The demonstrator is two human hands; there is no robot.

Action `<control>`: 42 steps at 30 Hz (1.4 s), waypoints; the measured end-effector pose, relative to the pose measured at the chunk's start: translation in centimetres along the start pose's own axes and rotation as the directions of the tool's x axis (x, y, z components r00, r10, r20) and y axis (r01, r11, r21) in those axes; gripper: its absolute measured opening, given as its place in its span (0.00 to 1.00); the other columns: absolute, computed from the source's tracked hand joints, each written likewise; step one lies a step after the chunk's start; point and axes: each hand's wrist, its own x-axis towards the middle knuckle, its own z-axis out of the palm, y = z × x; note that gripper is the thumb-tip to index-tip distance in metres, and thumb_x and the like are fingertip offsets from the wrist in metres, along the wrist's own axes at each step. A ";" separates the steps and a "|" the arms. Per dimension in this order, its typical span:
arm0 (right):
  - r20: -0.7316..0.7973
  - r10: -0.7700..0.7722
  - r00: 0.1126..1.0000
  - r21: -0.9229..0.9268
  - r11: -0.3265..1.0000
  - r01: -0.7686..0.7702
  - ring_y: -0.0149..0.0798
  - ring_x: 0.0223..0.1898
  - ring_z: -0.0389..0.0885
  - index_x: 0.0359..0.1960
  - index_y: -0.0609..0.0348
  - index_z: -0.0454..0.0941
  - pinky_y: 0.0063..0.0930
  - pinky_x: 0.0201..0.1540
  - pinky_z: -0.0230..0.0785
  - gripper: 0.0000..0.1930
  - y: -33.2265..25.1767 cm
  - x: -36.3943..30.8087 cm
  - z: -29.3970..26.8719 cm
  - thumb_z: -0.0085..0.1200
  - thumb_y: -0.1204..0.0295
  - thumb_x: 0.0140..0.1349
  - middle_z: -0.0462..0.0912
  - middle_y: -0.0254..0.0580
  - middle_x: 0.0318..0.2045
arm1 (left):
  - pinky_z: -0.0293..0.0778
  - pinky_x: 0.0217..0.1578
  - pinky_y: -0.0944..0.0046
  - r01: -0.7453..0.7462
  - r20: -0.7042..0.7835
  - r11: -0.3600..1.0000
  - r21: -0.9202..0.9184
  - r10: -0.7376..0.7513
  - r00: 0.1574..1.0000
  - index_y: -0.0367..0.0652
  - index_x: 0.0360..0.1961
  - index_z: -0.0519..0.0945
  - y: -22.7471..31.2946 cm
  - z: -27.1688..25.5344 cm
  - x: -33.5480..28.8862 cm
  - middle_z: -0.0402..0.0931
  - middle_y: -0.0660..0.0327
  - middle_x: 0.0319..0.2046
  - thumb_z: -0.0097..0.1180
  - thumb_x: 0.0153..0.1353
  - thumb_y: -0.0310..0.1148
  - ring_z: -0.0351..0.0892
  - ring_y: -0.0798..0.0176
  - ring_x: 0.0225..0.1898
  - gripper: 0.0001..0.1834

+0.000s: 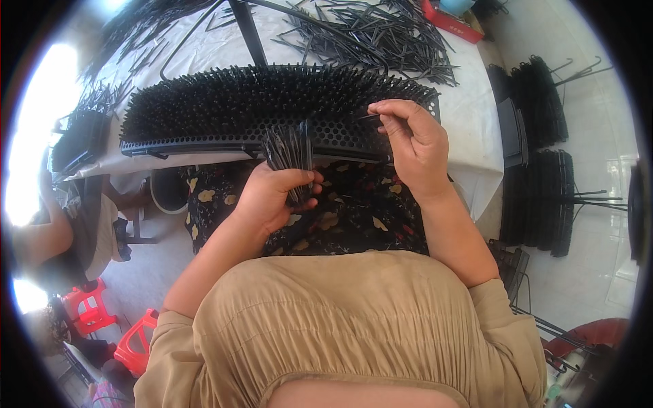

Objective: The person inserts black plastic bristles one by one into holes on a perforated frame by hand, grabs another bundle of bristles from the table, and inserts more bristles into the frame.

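A bundle of thin black strips (pixel 289 146) stands upright in my left hand (pixel 269 194), whose fingers are wrapped round its lower part. My right hand (pixel 415 139) pinches a single thin black strip (pixel 369 117) between thumb and fingertips, over the right part of a long black perforated panel (pixel 224 145). Dense rows of upright black strips (pixel 258 98) fill most of the panel's holes. Bare holes show along its near edge. The lower end of the pinched strip is hard to make out against the dark panel.
Loose black strips (pixel 381 37) lie heaped on the white-covered table (pixel 469 109) beyond the panel. A red box (pixel 452 24) stands at the far right. Stacked black panels (pixel 537 197) are on the floor to the right. Red stools (pixel 139 340) and another person's arm (pixel 51 231) appear at left.
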 end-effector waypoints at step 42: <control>0.514 -0.114 0.850 -0.253 0.927 0.277 0.46 0.61 0.76 0.53 0.50 0.80 0.45 0.66 0.61 0.14 0.9 4.4 -0.9 0.51 0.70 0.68 0.85 0.36 0.50 | 0.71 0.20 0.66 -0.108 0.010 0.986 0.130 0.107 0.994 0.36 0.36 0.79 -2.1 -0.6 0.1 0.81 0.56 0.29 0.60 0.56 0.21 0.79 0.63 0.26 0.06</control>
